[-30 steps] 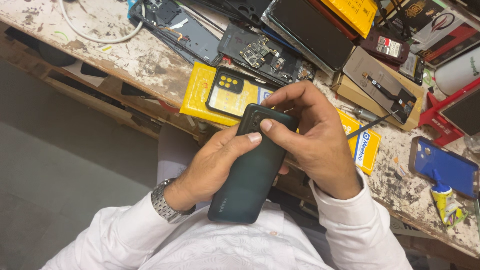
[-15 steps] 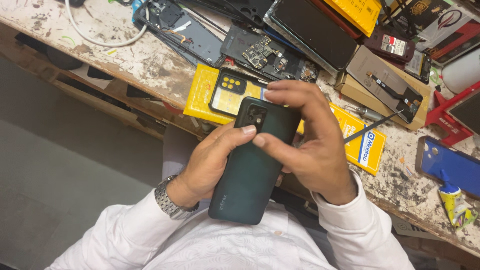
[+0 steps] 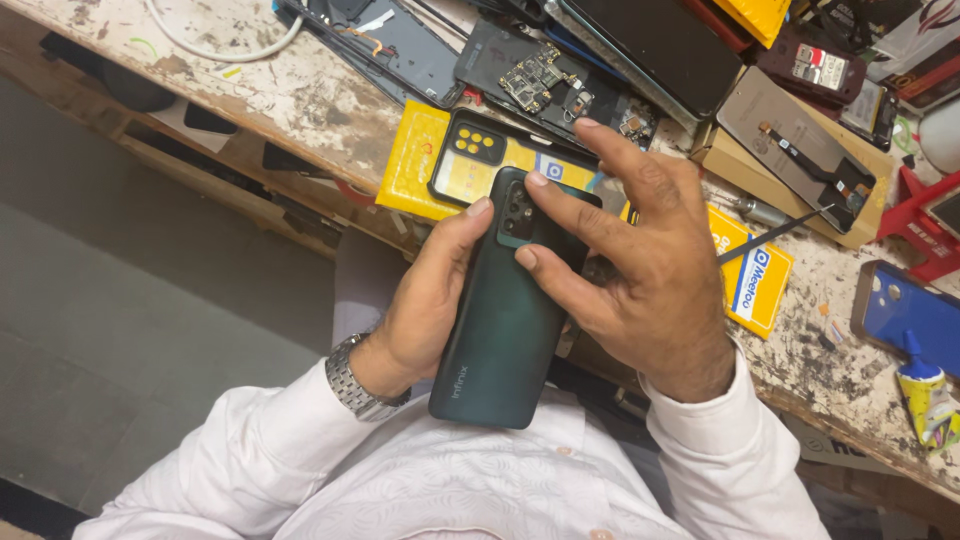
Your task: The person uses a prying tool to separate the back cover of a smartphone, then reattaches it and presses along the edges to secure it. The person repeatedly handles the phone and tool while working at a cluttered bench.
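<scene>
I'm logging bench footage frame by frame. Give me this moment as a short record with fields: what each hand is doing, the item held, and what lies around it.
Left hand: left hand grips the dark green phone along its side, thumb near the camera block
Right hand: right hand presses two fingers on the phone's upper back
Phone: back side up, tilted, over the bench edge
Beneath: yellow packet with a clear phone case
Bench: worn workbench with a circuit board and blue case

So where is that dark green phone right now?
In the head view, the dark green phone sits centre frame, back side up, cradled in the left hand with the right hand fingertips on its top end, just below the yellow packet.
</scene>
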